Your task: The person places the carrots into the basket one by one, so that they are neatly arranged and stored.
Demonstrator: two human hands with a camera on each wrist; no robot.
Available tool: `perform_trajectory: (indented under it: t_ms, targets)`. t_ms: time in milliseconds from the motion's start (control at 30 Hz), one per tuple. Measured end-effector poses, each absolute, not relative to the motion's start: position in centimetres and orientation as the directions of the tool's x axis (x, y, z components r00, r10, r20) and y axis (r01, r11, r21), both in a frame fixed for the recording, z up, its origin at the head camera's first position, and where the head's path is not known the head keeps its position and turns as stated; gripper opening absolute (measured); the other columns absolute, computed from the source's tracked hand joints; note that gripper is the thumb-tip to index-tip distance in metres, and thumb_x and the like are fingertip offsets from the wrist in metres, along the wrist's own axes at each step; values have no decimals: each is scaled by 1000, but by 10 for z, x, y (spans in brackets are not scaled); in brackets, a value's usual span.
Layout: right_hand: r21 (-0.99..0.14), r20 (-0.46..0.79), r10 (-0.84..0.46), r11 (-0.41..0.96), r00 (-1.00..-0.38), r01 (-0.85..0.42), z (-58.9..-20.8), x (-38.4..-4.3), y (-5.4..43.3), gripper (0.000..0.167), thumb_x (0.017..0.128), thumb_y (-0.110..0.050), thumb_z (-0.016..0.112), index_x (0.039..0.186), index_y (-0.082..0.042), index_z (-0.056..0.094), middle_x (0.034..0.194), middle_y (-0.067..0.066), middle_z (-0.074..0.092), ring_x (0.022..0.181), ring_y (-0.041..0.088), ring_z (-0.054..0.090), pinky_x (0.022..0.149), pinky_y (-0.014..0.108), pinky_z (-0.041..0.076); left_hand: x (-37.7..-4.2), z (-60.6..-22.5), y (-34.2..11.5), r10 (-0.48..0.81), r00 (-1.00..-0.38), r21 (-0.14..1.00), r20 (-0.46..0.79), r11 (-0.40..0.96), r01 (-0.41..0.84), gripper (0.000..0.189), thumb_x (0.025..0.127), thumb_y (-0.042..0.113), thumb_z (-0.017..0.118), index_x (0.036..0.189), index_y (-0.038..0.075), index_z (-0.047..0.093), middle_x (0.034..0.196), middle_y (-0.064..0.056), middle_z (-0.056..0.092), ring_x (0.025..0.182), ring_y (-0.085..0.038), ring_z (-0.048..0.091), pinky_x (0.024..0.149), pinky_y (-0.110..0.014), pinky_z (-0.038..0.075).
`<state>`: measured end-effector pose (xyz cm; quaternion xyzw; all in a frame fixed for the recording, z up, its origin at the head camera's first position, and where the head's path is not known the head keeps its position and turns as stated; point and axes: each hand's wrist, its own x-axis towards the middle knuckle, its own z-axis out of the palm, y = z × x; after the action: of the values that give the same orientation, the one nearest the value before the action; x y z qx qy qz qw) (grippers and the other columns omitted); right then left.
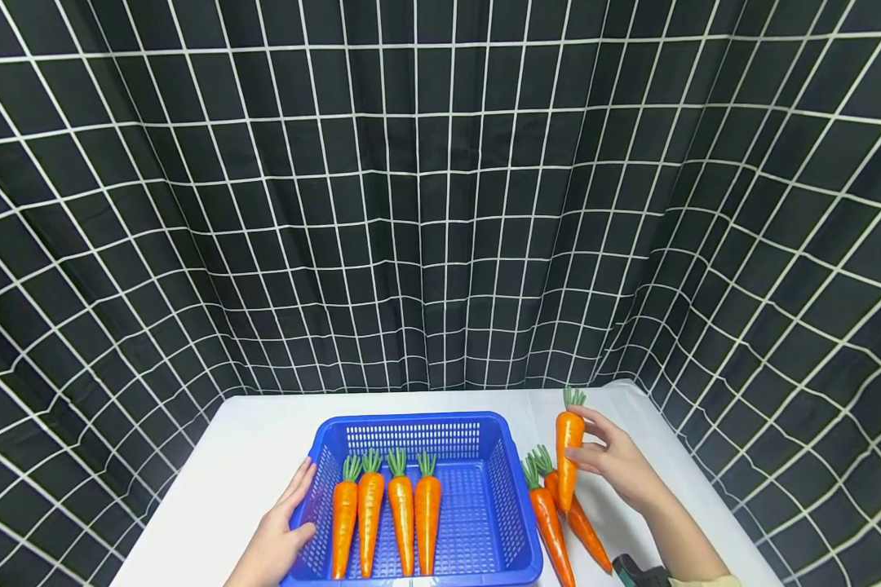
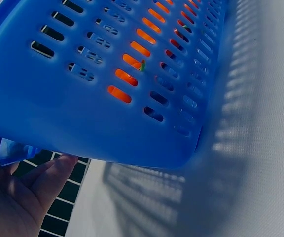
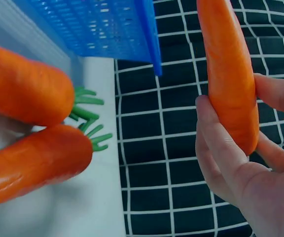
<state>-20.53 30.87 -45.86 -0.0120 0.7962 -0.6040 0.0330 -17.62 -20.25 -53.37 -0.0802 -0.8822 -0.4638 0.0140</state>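
My right hand (image 1: 620, 465) holds a carrot (image 1: 567, 456) between thumb and fingers, its green stem end up and its tip over two other carrots. Those two, a left carrot (image 1: 551, 530) and a right carrot (image 1: 589, 534), lie on the table beside the basket. In the right wrist view the held carrot (image 3: 230, 74) stands apart from them. Several carrots lie side by side in the blue basket (image 1: 517, 489), stems toward the far wall. At the basket's left rim rests my left hand (image 1: 275, 530), its fingers extended along the side and the thumb toward the inside.
A white cloth covers the table (image 1: 227, 456). Behind and at both sides hangs a dark curtain (image 1: 440, 244) with a white grid. The basket's right part shows bare blue mesh. A dark strap (image 1: 639, 571) sits at the right wrist.
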Motion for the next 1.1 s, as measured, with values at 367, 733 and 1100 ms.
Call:
perform_trajectory:
  t_ms: [367, 733, 1100]
  targets:
    - [-967, 0, -90, 254, -996, -23, -448, -210, 290, 76, 88, -12, 74, 154, -9, 36, 151, 36, 35, 110, 35, 69, 83, 44, 62, -177, -535, -203, 125, -985, 801, 116, 574, 168, 87, 78, 2, 67, 158, 12, 34, 169, -6, 22, 152, -41, 24, 115, -56, 21]
    - [-979, 28, -149, 195, -989, -57, -439, -214, 272, 77, 89, -10, 73, 155, -8, 34, 153, 36, 31, 110, 37, 70, 79, 45, 63, -176, -534, -202, 121, -986, 803, 112, 574, 161, 87, 78, 2, 66, 158, 12, 35, 169, -6, 22, 152, -41, 23, 116, -57, 21]
    - [-972, 34, -132, 228, -991, -63, -435, -221, 251, 60, 98, -16, 62, 153, -8, 38, 150, 33, 40, 123, 48, 60, 75, 48, 63, -175, -531, -202, 123, -989, 825, 87, 548, 141, 86, 79, 1, 65, 159, 11, 33, 169, -7, 20, 152, -43, 20, 117, -62, 20]
